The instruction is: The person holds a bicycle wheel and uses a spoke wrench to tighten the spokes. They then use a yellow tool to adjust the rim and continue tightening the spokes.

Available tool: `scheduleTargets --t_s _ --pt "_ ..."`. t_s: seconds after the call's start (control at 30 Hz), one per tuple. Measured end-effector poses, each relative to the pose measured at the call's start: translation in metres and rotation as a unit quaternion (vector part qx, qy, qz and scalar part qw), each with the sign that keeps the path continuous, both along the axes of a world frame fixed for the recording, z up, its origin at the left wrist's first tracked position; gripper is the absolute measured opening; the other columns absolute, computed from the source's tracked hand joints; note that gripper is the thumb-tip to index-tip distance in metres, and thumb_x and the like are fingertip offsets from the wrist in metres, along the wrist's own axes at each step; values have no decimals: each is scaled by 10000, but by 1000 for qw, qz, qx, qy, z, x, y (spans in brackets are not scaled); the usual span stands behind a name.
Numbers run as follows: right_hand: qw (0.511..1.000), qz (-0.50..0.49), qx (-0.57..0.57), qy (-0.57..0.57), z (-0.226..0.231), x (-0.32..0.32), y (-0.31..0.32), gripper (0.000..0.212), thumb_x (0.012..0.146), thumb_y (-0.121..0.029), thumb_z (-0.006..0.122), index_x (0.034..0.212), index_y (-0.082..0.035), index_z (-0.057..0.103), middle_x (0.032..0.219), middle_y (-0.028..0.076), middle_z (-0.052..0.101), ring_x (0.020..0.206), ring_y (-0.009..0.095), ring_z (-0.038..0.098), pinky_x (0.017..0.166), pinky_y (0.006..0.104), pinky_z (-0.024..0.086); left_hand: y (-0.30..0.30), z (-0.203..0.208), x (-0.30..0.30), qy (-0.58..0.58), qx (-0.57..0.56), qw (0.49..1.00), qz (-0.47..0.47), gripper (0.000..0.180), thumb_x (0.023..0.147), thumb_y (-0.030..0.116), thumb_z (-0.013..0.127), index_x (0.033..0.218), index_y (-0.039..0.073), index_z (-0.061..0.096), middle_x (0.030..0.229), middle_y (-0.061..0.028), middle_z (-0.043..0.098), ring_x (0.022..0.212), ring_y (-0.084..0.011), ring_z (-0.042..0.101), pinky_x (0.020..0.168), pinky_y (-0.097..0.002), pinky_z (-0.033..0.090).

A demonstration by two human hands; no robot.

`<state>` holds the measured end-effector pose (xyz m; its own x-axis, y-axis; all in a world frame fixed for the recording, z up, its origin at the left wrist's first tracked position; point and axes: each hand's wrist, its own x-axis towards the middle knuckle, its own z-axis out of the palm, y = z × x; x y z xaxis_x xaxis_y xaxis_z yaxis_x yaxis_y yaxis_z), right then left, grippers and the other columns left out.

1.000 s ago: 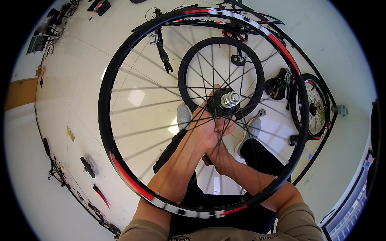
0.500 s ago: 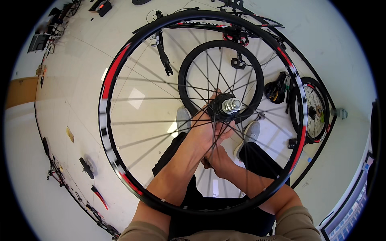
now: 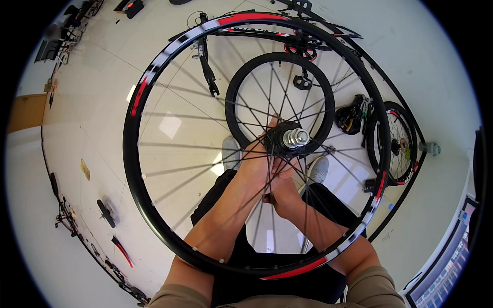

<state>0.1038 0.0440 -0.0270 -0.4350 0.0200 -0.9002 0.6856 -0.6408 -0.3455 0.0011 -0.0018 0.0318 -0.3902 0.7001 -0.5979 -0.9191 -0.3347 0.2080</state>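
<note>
A bicycle wheel without a tyre, with a black, red and white rim [image 3: 132, 159], is held up in front of me. Its black hub [image 3: 280, 137] faces me, with a silver axle and nuts [image 3: 296, 137] sticking out. Behind the spokes, my left hand [image 3: 257, 156] is closed around the far side of the hub; its fingers are partly hidden. My right hand [image 3: 283, 179] is closed just below, close against the left one. A small dark end [image 3: 267, 198] shows beside the right hand, but its kind is hidden.
Beyond the wheel, a black tyre [image 3: 233, 77] is near my shoes. A bicycle frame [image 3: 257, 32] with a fork [image 3: 207, 72] lies farther off. At right are a black helmet-like item [image 3: 350, 115] and another wheel [image 3: 393, 143] by the wall. Bike parts [image 3: 106, 213] lie at left.
The rim has turned clockwise about its hub, carrying the large red patch from the left side to the top. Both hands stay at the hub.
</note>
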Motion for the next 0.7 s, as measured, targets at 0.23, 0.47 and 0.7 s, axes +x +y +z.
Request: scheduleTargets --t_s 0.23,0.47,0.7 --pt "999 18 48 -8 -13 3 -3 264 964 -301 591 811 -92 540 694 26 542 565 134 496 482 294 401 -3 -12 3 -11 84 996 17 408 1045 433 475 764 141 529 532 20 374 416 -110 280 425 -260 280" --pt "995 -72 27 61 -1 -2 23 258 863 -328 720 987 -129 612 815 6 620 631 109 521 552 257 410 0 -5 3 38 58 998 2 427 976 391 539 646 137 447 529 13 309 456 -132 289 451 -301 307" --pt "988 -79 45 124 -19 -9 63 268 938 -281 579 1084 -61 625 897 36 646 641 112 552 552 261 434 0 -15 1 14 142 990 -14 398 1001 284 457 631 146 411 524 27 291 442 -116 272 438 -282 274"
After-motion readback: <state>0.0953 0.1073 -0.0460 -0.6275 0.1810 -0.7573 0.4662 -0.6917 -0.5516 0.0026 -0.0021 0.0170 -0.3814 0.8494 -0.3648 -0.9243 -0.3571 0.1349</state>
